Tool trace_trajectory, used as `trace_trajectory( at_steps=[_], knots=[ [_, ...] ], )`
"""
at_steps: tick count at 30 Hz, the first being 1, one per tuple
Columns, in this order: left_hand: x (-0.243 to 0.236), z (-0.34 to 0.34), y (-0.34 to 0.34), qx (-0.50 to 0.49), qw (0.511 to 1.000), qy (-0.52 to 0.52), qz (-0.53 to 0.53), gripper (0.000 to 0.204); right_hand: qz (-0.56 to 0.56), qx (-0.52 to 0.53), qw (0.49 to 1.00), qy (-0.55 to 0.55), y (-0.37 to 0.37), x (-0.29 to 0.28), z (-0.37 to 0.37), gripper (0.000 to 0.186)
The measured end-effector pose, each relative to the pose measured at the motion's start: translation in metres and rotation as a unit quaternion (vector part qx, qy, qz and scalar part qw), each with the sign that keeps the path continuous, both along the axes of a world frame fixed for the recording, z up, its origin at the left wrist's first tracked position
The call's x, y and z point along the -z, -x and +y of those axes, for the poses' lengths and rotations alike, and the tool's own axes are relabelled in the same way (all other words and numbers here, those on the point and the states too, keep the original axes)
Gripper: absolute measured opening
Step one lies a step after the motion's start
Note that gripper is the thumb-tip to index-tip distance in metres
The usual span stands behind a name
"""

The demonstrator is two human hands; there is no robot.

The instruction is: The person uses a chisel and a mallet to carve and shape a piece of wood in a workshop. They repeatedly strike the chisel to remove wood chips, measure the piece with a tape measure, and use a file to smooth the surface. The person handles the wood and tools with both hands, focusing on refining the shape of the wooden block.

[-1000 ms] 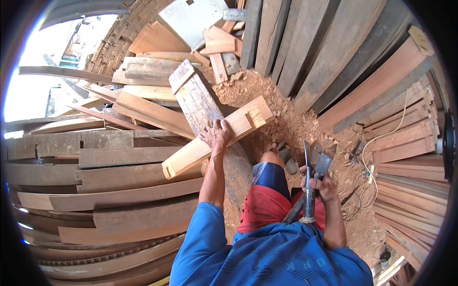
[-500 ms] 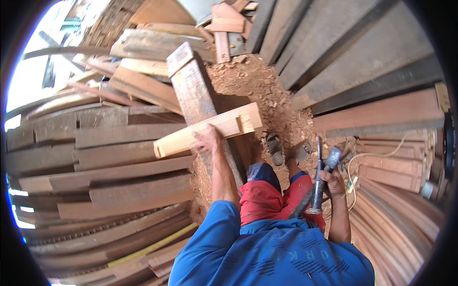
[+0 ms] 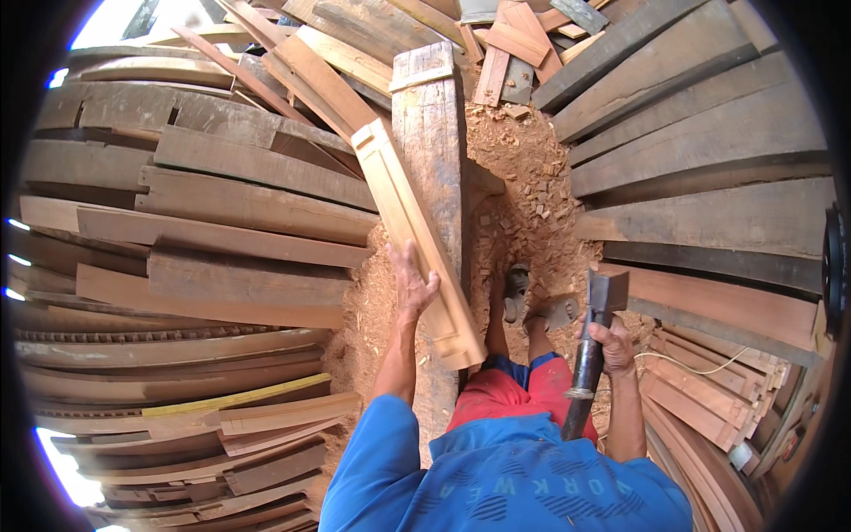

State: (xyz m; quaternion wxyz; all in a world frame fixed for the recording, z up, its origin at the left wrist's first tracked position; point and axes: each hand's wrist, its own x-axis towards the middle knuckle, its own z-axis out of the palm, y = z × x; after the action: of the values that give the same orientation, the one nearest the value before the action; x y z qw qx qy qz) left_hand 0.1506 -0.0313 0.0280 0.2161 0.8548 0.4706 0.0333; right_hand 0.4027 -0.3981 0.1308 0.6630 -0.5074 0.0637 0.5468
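Note:
A pale wooden board with recesses cut in its face lies slantwise over a thick worn beam. My left hand rests at the board's left edge, fingers spread and stretched out, the thumb over its face. To the right, clear of the board, my right hand is closed around a hammer with a dark blocky head. Held along with it is a chisel with a dark handle and a metal ring at its end. The fingers partly hide both tools.
Stacked dark planks fill the left side, and wide grey boards fan out at the right. Wood chips cover the ground around my feet. Reddish panels and a pale cord lie at lower right.
The board has swung from lying crosswise over the beam to running nearly along it. My left hand has shifted from across its face to its left edge. The view has turned too.

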Motion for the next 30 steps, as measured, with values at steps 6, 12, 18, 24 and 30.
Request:
trace_trajectory(
  at_steps=[6, 12, 18, 24, 30],
  knots=[
    [0.034, -0.013, 0.052, -0.085, 0.995, -0.042, -0.040, 0.097, 0.006, -0.109, 0.994, -0.017, 0.025, -0.005, 0.038, 0.041],
    [0.019, -0.017, 0.076, 0.015, 0.994, -0.088, -0.065, 0.092, -0.001, -0.172, 0.983, -0.066, 0.030, -0.020, 0.067, 0.044],
    [-0.012, -0.077, 0.121, 0.014, 1.000, 0.006, -0.022, 0.096, -0.052, -0.205, 0.976, -0.046, 0.013, -0.027, 0.070, 0.040],
    [-0.030, -0.142, 0.175, 0.028, 0.998, 0.046, 0.031, 0.095, -0.068, -0.164, 0.983, -0.049, 0.003, -0.032, 0.055, 0.044],
    [-0.046, -0.145, 0.170, -0.022, 0.970, 0.224, 0.089, 0.098, -0.076, -0.124, 0.988, -0.041, -0.008, -0.028, 0.022, 0.043]
  ],
)
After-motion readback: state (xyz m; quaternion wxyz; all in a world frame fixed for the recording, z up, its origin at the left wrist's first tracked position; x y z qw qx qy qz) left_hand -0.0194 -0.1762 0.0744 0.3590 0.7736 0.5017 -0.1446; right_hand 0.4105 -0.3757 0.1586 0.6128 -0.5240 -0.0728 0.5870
